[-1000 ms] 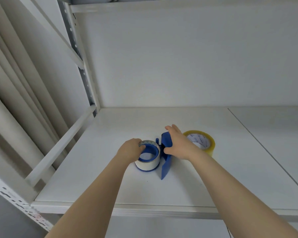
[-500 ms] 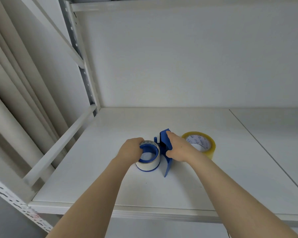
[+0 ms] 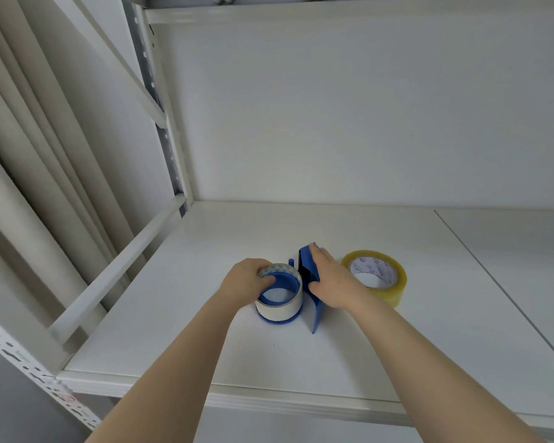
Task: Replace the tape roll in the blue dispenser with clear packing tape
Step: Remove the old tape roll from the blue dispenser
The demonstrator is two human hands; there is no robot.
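Barely begun: left hand (image 3: 244, 284) gripping the white roll (image 3: 279, 302) still seated on the blue dispenser (image 3: 311, 284), right hand (image 3: 331, 284) bracing its handle, yellowish-clear packing tape (image 3: 377, 279) waiting unmounted.

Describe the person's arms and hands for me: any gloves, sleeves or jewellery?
Both arms are bare along all that shows, with no sleeves in view. The left hand and right hand wear no gloves, and no watch, bracelet or ring is visible. The fingernails are too small to judge.
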